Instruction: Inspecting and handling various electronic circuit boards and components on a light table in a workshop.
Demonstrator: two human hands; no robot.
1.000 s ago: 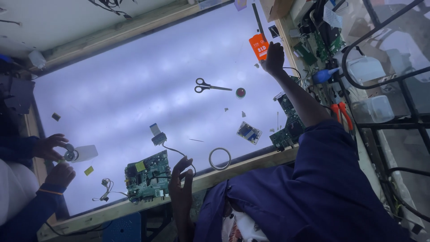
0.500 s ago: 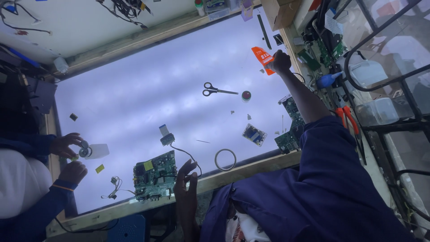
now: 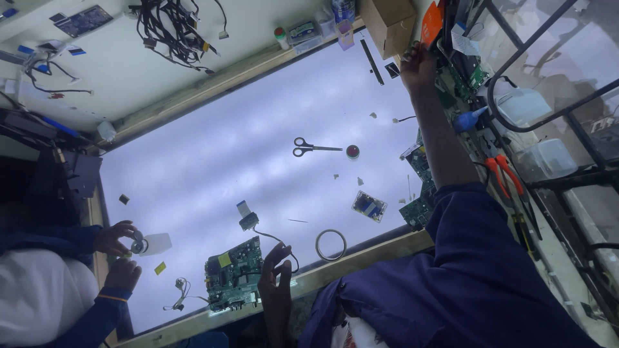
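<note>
My right hand (image 3: 418,66) is stretched far out past the lit white panel (image 3: 213,161), up by a cardboard box (image 3: 389,23). It is closed on a flat orange piece (image 3: 431,23) that sticks up from the fingers. My left hand (image 3: 276,283) rests with fingers spread on the panel's near edge, holding nothing. It touches the panel beside a green circuit board (image 3: 233,274) whose black cable runs to a small connector (image 3: 248,221). A ring of tape (image 3: 331,245) lies just right of that hand.
Scissors (image 3: 314,147), a small red cap (image 3: 353,152) and a small blue-faced board (image 3: 369,206) lie on the panel. More boards (image 3: 419,187), red-handled pliers (image 3: 501,173) and wire racks crowd the right side. A co-worker's hands (image 3: 117,240) hold a tape roll at the left. A cable bundle (image 3: 174,26) lies beyond.
My right hand has carried the orange piece farther out, from over the panel's far end to beside the cardboard box. My left hand has stayed by the green board.
</note>
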